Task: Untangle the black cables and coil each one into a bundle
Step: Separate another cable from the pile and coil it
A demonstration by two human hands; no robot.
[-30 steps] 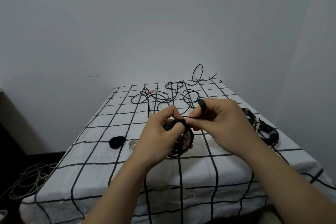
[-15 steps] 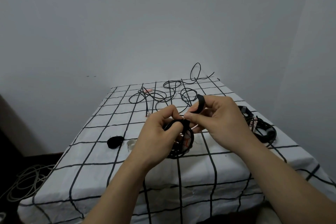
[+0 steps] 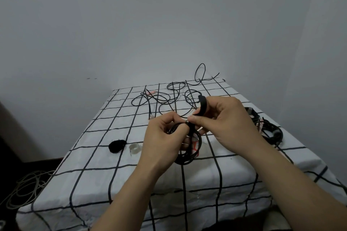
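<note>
Left hand has its grip clenched round the coiled cable, held just above the near middle of the bench, while the right hand pinches a black strap where it crosses the top of the coil, with the strap's free end curling up. To do this well, I judge the left hand should keep the loops squeezed flat together while the right draws the strap snug round them and presses it closed, so that no loop springs out. A loose cable sprawls at the far end and a tied bundle lies to the right. No box or tray shows; everything lies directly on the cloth.
</note>
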